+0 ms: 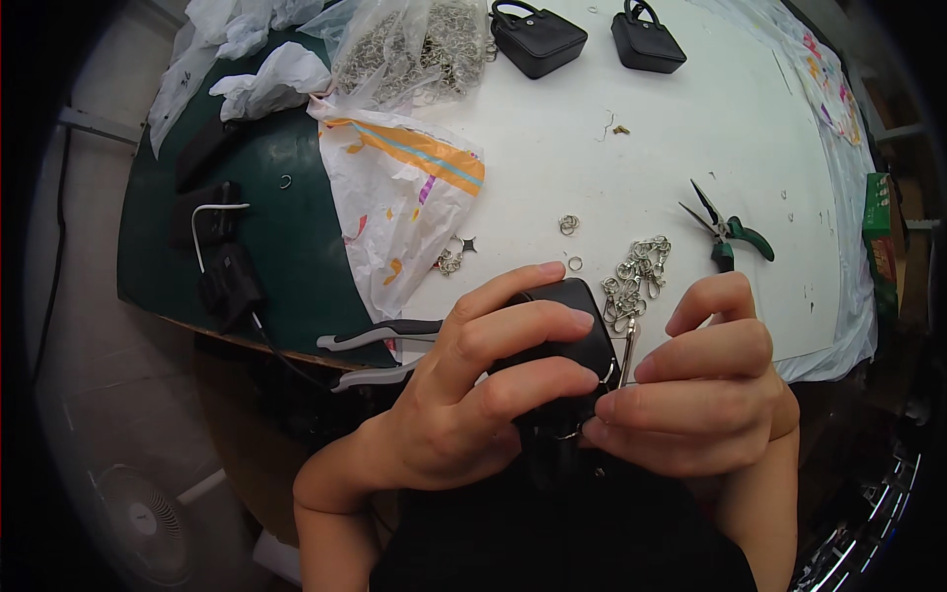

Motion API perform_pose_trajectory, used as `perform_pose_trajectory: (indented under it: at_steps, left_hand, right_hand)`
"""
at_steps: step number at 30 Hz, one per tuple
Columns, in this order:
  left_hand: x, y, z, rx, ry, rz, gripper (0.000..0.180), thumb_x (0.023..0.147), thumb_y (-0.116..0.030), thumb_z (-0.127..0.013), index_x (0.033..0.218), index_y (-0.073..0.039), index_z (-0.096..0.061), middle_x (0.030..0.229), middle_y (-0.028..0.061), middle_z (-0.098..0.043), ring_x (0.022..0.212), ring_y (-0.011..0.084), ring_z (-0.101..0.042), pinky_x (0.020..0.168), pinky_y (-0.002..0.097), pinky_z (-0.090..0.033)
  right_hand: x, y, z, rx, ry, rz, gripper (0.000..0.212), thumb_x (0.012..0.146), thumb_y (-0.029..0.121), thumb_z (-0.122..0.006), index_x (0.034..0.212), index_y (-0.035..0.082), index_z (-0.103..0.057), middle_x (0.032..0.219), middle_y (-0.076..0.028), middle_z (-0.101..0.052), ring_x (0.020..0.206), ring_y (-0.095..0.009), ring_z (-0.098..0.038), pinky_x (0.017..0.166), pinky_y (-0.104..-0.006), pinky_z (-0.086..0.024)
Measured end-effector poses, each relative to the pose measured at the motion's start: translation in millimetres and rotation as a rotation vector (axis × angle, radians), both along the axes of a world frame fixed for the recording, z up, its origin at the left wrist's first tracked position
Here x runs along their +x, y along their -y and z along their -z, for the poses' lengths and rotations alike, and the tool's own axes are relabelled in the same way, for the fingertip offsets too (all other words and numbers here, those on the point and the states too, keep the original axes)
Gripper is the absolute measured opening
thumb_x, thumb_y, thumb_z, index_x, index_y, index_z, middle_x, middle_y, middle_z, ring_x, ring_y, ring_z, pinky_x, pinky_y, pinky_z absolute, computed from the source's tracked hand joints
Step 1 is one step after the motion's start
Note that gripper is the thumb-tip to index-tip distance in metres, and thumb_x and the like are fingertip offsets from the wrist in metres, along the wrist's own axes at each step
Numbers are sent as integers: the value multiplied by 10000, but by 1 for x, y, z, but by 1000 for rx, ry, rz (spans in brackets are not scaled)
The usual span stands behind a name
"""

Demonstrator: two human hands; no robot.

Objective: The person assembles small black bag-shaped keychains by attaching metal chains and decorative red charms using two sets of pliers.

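Both hands are clamped around a small black pouch (564, 331) right up close to the camera, at the near edge of the white table (691, 128). Left hand (473, 390) has its fingers curled over the pouch's top and front, gripping it firmly. Right hand (705, 385) is pinched shut at the pouch's right edge, fingertips meeting on a small metal ring (604, 387) there. Can't really make out the ring's attachment, it's too tiny and half hidden by fingers.

Going left to right across the table: far left there's a dark green mat (286, 247) with a couple of black pieces and a white cable (212, 222) on it. Crumpled white paper (266, 79) sits at the mat's top edge. Next to that, a clear plastic bag (414, 44) stuffed with silver rings, and below it a white plastic bag (400, 202) with orange, blue and yellow stripes and splotches, lying flat and overlapping the mat. A pair of grey-handled pliers (380, 350) pokes out just left of the left hand, partly under it.

Up top in the middle, two little black handbags (587, 37) stand side by side. Loose silver rings and a heap of clasps (636, 276) lie just beyond the pouch, nearly touching the right hand's fingers. Further right, green-handled pliers (730, 232) lie open. A green box (878, 212) sits at the far right edge.
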State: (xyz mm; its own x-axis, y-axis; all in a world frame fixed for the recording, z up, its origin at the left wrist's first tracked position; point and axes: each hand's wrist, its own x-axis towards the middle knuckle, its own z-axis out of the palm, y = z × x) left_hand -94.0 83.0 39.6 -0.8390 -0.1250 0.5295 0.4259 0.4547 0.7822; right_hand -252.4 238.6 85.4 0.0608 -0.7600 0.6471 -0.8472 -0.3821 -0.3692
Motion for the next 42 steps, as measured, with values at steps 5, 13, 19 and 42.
perform_pose_trajectory:
  at_steps: [5,13,19,42]
  left_hand:
    - [11,2,-11,-18,75,-41,642,557,132,-692,1156,-70,-582,1282,163,-527,1270,457,-499,1034,509,-451]
    - [148,57,-21,110,318,-362,513,588,-178,-872,991,-49,-583,1135,162,-591,1185,432,-573,992,531,-455]
    - [287,92,-57,-152,1329,-415,812,435,-21,-833,1215,-60,-613,1381,126,-563,1363,358,-463,1115,461,-373]
    - [-84,30,5,-259,531,156,221,798,-97,-781,985,-47,-675,952,78,-674,908,255,-641,809,348,-513]
  right_hand:
    - [-6,3,-3,18,23,-74,221,670,226,-860,854,205,-740,1000,75,-654,878,-144,-527,687,-312,-387]
    - [-75,5,40,290,322,318,186,753,91,-804,919,39,-739,948,-73,-687,859,-220,-620,747,-319,-495]
    - [-72,28,77,495,318,265,114,820,82,-745,929,49,-736,950,-68,-668,902,-237,-613,792,-341,-499]
    - [-87,-8,70,433,1271,350,81,872,-1,-695,942,-14,-732,884,-47,-707,818,-101,-650,747,-241,-538]
